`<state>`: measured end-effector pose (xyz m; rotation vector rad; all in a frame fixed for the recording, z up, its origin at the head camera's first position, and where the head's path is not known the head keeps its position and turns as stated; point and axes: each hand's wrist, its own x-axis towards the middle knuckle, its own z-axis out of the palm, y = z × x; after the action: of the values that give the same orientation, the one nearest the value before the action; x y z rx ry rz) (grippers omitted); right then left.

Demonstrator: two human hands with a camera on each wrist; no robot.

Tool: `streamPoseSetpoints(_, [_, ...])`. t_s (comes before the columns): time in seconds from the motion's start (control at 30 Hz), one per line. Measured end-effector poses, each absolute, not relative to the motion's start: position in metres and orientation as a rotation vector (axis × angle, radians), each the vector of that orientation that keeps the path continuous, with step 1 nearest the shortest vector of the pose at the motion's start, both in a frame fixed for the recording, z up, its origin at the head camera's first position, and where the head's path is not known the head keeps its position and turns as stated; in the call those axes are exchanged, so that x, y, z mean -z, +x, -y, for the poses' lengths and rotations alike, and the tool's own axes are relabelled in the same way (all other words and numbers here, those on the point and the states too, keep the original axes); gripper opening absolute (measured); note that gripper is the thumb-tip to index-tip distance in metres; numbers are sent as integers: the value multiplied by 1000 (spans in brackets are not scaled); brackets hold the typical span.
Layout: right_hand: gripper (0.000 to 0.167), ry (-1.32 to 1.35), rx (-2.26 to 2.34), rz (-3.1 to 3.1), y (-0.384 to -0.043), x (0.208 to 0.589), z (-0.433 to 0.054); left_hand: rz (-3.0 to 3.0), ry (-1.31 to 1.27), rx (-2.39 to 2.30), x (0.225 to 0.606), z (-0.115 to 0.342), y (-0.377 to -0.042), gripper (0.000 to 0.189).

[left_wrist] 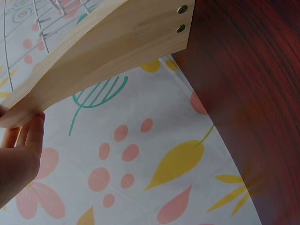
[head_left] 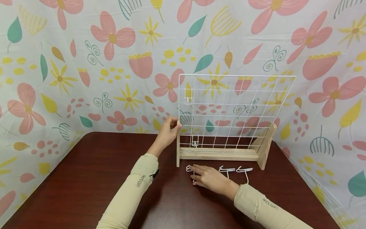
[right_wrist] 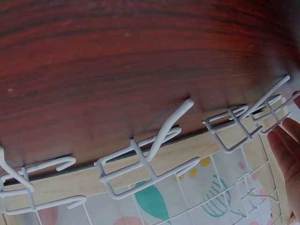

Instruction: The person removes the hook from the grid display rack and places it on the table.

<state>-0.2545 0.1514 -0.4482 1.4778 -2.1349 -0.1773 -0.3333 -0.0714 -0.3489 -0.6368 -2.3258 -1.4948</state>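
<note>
Though whether right fingers [head_left: 200, 173] hold a hook [head_left: 188, 171] is unclear, left fingers [head_left: 171, 120] pinch the stand [head_left: 218, 155], sleeves [head_left: 130, 192] reading "Let'sslim".

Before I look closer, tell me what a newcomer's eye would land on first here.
Probably the white cloth printed with pink, yellow and teal flowers, spread behind the dark reddish-brown table. Next, the white wire grid in its pale wooden stand, right of centre, the left hand pinching the stand's left side. In front, the right hand is at the left end of a row of white wire hooks on the table.
</note>
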Motion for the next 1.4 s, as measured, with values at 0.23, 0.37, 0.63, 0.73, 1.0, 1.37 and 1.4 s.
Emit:
streamPoseSetpoints(0.23, [31,1474,140,2118,-254,450,-153,2330,-635,1499,349,72,-333,25])
streamPoseSetpoints(0.37, [31,1474,122,2102,-254,450,-154,2332,-641,1494,349,72,-334,26])
streamPoseSetpoints(0.63, [33,1470,5,2044,-254,442,-156,2320,-641,1508,347,73,-334,24])
streamPoseSetpoints(0.73, [34,1452,-65,2027,-254,439,-156,2310,-642,1506,348,73,-334,23])
streamPoseSetpoints(1.0, [30,1356,-195,1996,-254,430,-160,2325,-636,1521,351,72,-334,26])
streamPoseSetpoints(1.37, [29,1074,-457,1996,-260,417,-159,2309,-634,1536,349,72,-333,26])
streamPoseSetpoints(1.4, [31,1039,-489,2006,-261,416,-158,2308,-633,1538,349,72,-333,26])
